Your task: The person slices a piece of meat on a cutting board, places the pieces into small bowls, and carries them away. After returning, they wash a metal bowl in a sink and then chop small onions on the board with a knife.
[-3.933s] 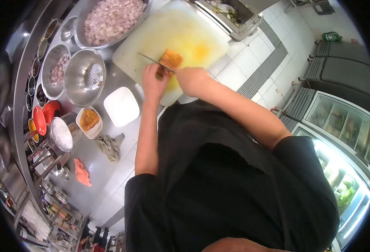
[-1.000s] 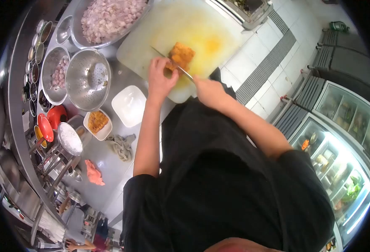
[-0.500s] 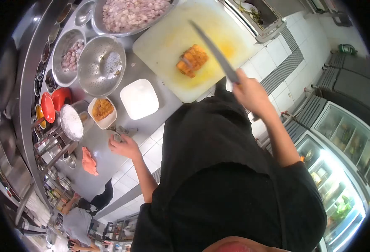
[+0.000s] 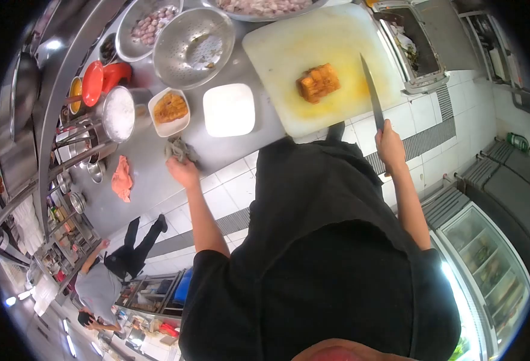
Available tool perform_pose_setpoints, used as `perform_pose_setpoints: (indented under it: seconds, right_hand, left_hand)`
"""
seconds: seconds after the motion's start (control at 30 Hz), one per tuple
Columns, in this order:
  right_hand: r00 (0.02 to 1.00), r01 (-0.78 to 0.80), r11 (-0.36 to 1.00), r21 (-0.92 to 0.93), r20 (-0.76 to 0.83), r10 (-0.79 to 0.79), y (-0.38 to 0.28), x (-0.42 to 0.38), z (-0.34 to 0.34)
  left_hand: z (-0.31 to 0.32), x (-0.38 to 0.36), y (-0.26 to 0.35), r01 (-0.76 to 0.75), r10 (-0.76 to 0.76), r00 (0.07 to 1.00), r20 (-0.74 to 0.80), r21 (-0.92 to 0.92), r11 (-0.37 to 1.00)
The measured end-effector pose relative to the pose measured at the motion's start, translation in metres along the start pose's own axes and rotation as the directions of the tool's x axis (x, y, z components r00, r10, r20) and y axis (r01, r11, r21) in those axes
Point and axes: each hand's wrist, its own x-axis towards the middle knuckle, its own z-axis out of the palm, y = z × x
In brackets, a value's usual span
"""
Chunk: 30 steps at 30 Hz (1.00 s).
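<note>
My right hand [image 4: 390, 144] is closed around the handle of a long knife [image 4: 372, 89], whose blade points up over the right part of the pale cutting board [image 4: 277, 54]. On that board lies an orange-brown block of food [image 4: 319, 83], apart from the blade. My left hand [image 4: 183, 172] grips a grey cloth [image 4: 181, 151] at the counter's edge. Just above the cloth is a white bowl [image 4: 179, 124] with orange-brown food in it. An empty white square dish [image 4: 229, 111] sits between that bowl and the board.
Beyond the dishes stand a perforated metal bowl [image 4: 178, 63], a bowl of shallots [image 4: 134, 46] and a metal pot [image 4: 119, 114]. A pink cloth [image 4: 122, 179] lies on the counter [image 4: 150, 174]. A metal bin [image 4: 438, 77] adjoins the board. Another person [image 4: 99, 286] is at lower left.
My left hand has taken hold of the grey cloth. The knife has moved right, away from the food block, and points more upright. The head view has shifted.
</note>
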Motion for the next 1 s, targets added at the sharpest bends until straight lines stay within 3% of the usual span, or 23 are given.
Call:
perform_pose_setpoints:
  seconds: [0.07,0.13,0.17,0.23,0.27,0.33,0.47,0.6,0.87,1.0]
  right_hand:
    - [1.0,0.007,1.0,-0.005,0.011,-0.007,0.003,-0.001,-0.008]
    - [0.999,-0.006,0.999,-0.046,0.032,0.007,-0.007,-0.004,-0.033]
    - [0.999,-0.008,0.999,-0.048,0.034,0.01,-0.013,-0.007,-0.045]
    - [0.998,0.056,0.998,-0.016,-0.008,-0.056,-0.024,-0.016,-0.066]
    - [0.996,0.09,0.995,-0.034,-0.005,-0.09,-0.034,-0.019,-0.077]
    - [0.991,0.133,0.991,-0.029,-0.013,-0.134,-0.05,-0.022,-0.093]
    - [0.977,0.203,0.977,-0.062,0.076,-0.198,-0.076,-0.03,-0.109]
    - [0.957,0.273,0.958,-0.085,0.125,-0.262,-0.079,-0.037,-0.11]
    - [0.937,0.299,0.951,-0.085,0.218,-0.274,-0.09,-0.029,-0.117]
    - [0.93,0.309,0.948,-0.071,0.232,-0.286,-0.125,0.021,-0.079]
  left_hand:
    - [-0.008,-0.004,0.02,-0.005,0.005,0.997,0.071,-0.008,1.0]
    - [-0.033,-0.001,0.063,-0.177,0.17,0.982,-0.085,-0.074,0.982]
    - [-0.033,0.004,0.095,-0.2,0.193,0.978,-0.075,-0.102,0.974]
    - [-0.04,-0.009,0.156,-0.447,0.428,0.894,-0.134,-0.183,0.876]
    - [-0.029,-0.012,0.189,-0.478,0.483,0.872,-0.082,-0.359,0.802]
    - [-0.005,-0.019,0.264,-0.503,0.583,0.812,-0.026,-0.538,0.676]
    - [0.037,-0.031,0.38,-0.488,0.72,0.685,0.111,-0.665,0.566]
    - [0.058,-0.035,0.416,-0.427,0.765,0.616,0.187,-0.737,0.524]
    - [0.069,-0.03,0.42,-0.47,0.777,0.6,0.189,-0.703,0.534]
    - [0.067,-0.029,0.419,-0.463,0.777,0.596,0.202,-0.704,0.538]
